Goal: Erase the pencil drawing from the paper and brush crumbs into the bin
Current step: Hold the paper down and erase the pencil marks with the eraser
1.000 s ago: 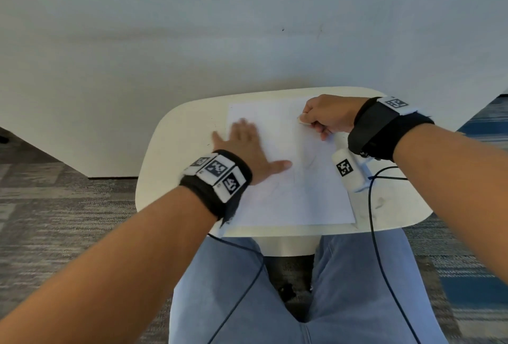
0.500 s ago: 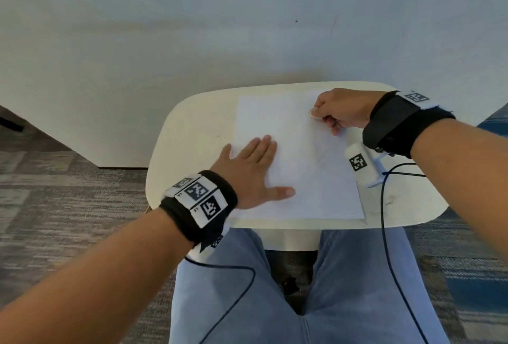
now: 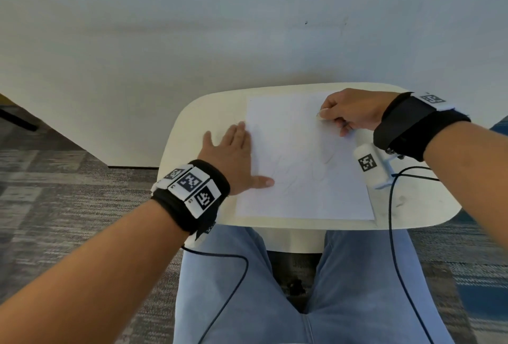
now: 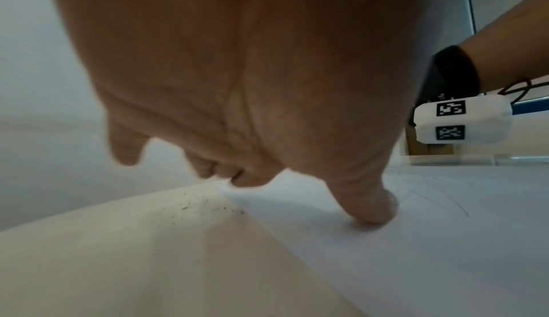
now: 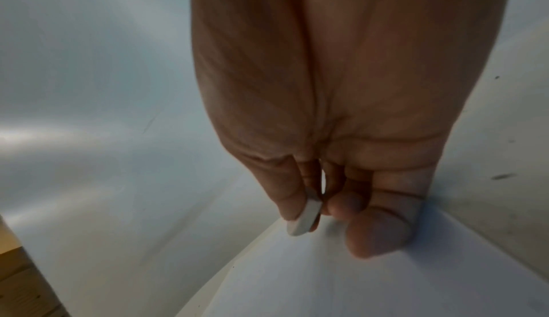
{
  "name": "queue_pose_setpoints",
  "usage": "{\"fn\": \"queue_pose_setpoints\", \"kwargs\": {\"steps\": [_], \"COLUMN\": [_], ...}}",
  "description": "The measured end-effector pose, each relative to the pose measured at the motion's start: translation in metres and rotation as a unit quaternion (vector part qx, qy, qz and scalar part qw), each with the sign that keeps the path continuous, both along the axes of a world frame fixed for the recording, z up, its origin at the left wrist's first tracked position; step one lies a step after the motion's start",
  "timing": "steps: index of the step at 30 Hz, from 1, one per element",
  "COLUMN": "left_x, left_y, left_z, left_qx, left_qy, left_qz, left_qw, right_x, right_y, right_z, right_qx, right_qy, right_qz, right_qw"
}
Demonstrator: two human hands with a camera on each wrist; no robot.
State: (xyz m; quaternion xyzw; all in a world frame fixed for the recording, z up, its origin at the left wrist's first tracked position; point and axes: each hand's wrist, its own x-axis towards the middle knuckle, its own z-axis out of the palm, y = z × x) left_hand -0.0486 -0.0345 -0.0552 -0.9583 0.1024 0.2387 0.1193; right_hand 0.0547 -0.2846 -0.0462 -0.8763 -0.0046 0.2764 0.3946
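Note:
A white sheet of paper (image 3: 302, 156) with faint pencil lines (image 3: 299, 170) lies on the small cream table (image 3: 198, 134). My left hand (image 3: 233, 156) lies flat with straight fingers across the paper's left edge, thumb on the sheet (image 4: 368, 207). Dark eraser crumbs (image 4: 205, 202) are scattered on the table just left of the paper. My right hand (image 3: 349, 112) rests at the paper's far right corner, its thumb and curled fingers pinching a small white eraser (image 5: 306, 218) held just above the sheet. No bin is in view.
The table stands against a pale wall (image 3: 247, 27). Black cables (image 3: 393, 206) from the wrist cameras trail over the table's right side and my lap. Patterned carpet (image 3: 55, 192) surrounds the table. Faint smudges mark the table's right part (image 3: 401, 200).
My left hand has slid leftward from the middle of the sheet to its left edge. The right hand holding the eraser has stayed at the far right corner.

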Motion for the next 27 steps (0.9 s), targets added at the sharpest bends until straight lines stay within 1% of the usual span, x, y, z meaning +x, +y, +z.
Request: {"fn": "queue_pose_setpoints", "kwargs": {"steps": [2, 3, 5, 7, 8, 10, 12, 13, 16, 17, 18, 20, 21, 22, 25, 26, 27], "left_x": [0.002, 0.003, 0.007, 0.011, 0.011, 0.012, 0.012, 0.012, 0.013, 0.014, 0.014, 0.014, 0.013, 0.013, 0.012, 0.012, 0.012], "left_y": [0.000, 0.000, 0.001, 0.002, 0.002, 0.003, 0.002, 0.003, 0.004, 0.004, 0.004, 0.004, 0.004, 0.004, 0.002, 0.002, 0.002], "left_z": [-0.001, -0.003, -0.008, -0.011, -0.010, -0.008, -0.008, -0.009, -0.010, -0.011, -0.012, -0.015, -0.017, -0.018, -0.019, -0.018, -0.017], "left_qx": [-0.064, -0.094, -0.139, -0.168, -0.178, -0.187, -0.189, -0.187, -0.189, -0.190, -0.190, -0.194, -0.201, -0.209, -0.211, -0.208, -0.205], "left_qy": [0.003, 0.008, 0.011, 0.001, -0.007, -0.021, -0.025, -0.027, -0.021, -0.020, -0.020, -0.017, -0.015, -0.015, -0.015, -0.015, -0.015], "left_qz": [-0.049, -0.058, -0.059, -0.056, -0.055, -0.056, -0.059, -0.061, -0.060, -0.058, -0.057, -0.049, -0.042, -0.037, -0.037, -0.038, -0.037], "left_qw": [0.997, 0.994, 0.988, 0.984, 0.983, 0.980, 0.980, 0.980, 0.980, 0.980, 0.980, 0.980, 0.978, 0.977, 0.977, 0.977, 0.978], "right_x": [-0.005, -0.011, -0.026, -0.037, -0.040, -0.043, -0.045, -0.047, -0.052, -0.051, -0.048, -0.041, -0.041, -0.043, -0.053, -0.053, -0.050], "right_y": [0.009, 0.017, 0.038, 0.057, 0.065, 0.074, 0.078, 0.080, 0.081, 0.081, 0.080, 0.078, 0.078, 0.079, 0.081, 0.081, 0.080], "right_z": [0.002, 0.004, 0.006, 0.004, 0.002, -0.002, -0.005, -0.005, -0.003, -0.002, -0.002, -0.003, -0.005, -0.006, -0.004, -0.003, -0.003], "right_qx": [-0.068, -0.092, -0.089, -0.069, -0.070, -0.080, -0.077, -0.073, -0.085, -0.091, -0.094, -0.097, -0.093, -0.086, -0.087, -0.091, -0.092], "right_qy": [-0.058, -0.096, -0.151, -0.176, -0.184, -0.201, -0.205, -0.199, -0.156, -0.154, -0.164, -0.195, -0.203, -0.201, -0.160, -0.155, -0.163], "right_qz": [0.058, 0.091, 0.153, 0.202, 0.213, 0.211, 0.199, 0.206, 0.274, 0.279, 0.263, 0.204, 0.186, 0.186, 0.265, 0.279, 0.270], "right_qw": [0.994, 0.987, 0.972, 0.961, 0.957, 0.953, 0.955, 0.955, 0.945, 0.944, 0.946, 0.955, 0.957, 0.958, 0.947, 0.943, 0.945]}}
